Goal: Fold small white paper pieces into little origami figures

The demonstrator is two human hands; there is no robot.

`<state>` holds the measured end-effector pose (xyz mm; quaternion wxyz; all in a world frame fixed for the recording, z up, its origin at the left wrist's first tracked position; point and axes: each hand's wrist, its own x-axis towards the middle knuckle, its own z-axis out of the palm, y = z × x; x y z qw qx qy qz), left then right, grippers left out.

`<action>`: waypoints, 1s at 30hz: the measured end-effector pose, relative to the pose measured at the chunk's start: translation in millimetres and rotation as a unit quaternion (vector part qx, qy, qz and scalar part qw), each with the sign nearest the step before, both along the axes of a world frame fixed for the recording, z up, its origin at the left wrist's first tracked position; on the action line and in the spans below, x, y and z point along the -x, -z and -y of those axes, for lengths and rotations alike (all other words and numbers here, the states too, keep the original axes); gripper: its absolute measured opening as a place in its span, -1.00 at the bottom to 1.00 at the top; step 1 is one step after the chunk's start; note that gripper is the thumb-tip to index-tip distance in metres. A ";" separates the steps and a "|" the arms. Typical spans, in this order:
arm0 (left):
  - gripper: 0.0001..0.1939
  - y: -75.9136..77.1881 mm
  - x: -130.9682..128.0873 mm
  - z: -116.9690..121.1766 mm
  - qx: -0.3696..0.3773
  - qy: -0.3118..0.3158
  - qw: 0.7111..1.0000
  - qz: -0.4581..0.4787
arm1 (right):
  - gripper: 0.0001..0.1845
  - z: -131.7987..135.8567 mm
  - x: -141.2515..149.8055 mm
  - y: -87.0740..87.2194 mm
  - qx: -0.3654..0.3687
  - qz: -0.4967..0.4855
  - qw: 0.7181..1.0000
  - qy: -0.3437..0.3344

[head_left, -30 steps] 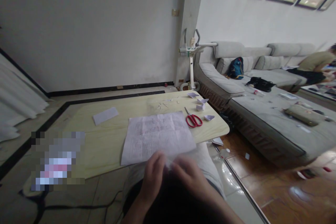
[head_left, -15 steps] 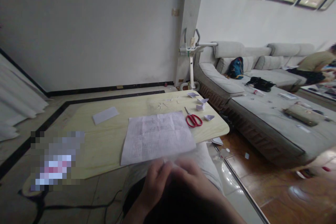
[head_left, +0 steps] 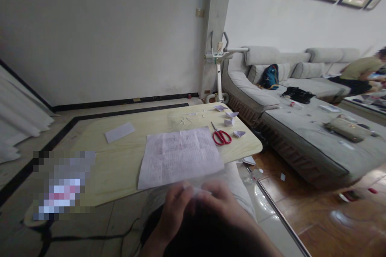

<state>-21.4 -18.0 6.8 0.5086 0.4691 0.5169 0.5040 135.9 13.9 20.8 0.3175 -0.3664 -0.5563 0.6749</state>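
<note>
My left hand (head_left: 177,200) and my right hand (head_left: 219,197) meet over my lap, just off the table's near edge. Both are closed, pinching a small piece of white paper (head_left: 197,190) between them; its shape is mostly covered by my fingers and blurred. Beyond my hands lies a large creased printed sheet (head_left: 181,156) on the pale wooden table (head_left: 117,168). Red-handled scissors (head_left: 221,136) rest at the sheet's right side. Several small folded paper shapes (head_left: 229,121) stand near the table's right end. A folded white paper (head_left: 120,132) lies at the left.
Thin paper scraps (head_left: 188,119) lie at the table's far side. At the right, a long grey sofa (head_left: 301,136) holds bags, and a person (head_left: 358,70) sits at its far end. White exercise equipment (head_left: 219,76) stands behind the table. A cable (head_left: 90,237) runs below left.
My hands have moved slightly apart, and more of the white paper shows between my fingers. The things on the table have stayed put; the view has shifted very slightly.
</note>
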 end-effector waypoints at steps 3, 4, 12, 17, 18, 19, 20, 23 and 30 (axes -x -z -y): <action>-0.55 0.1 2.3 -0.5 -0.001 0.068 0.997 -0.032 | -0.51 0.7 -0.5 2.9 -0.008 -0.002 1.000 0.012; -0.53 0.2 2.3 -0.3 -0.008 0.080 0.996 -0.042 | -0.52 0.3 -0.2 4.4 -0.011 -0.012 1.000 0.020; -0.56 9.7 -6.7 1.7 -0.039 -0.003 0.999 -0.025 | -0.51 0.0 3.5 5.7 -0.009 -0.130 0.991 -0.036; -0.58 7.6 -7.4 1.6 -0.010 0.062 0.998 -0.009 | -0.48 1.1 2.2 13.0 0.007 -0.142 0.989 -0.030; -0.59 5.5 -7.4 1.4 -0.007 0.075 0.997 -0.011 | -0.48 0.9 2.4 15.1 0.013 -0.145 0.989 -0.024; -0.59 3.3 -7.4 1.2 -0.006 0.081 0.997 -0.016 | -0.47 0.7 2.7 17.5 0.018 -0.145 0.989 -0.020; -0.59 1.1 -7.4 1.0 -0.009 0.082 0.996 -0.023 | -0.46 0.6 3.1 20.0 0.023 -0.144 0.989 -0.011; -0.56 -2.4 -7.8 0.6 -0.026 0.093 0.995 -0.035 | -0.44 0.9 4.0 27.4 0.029 -0.142 0.989 0.015; -0.47 5.7 -6.3 0.5 0.003 0.090 0.996 0.025 | -0.44 -0.3 3.5 25.2 0.049 -0.113 0.992 0.026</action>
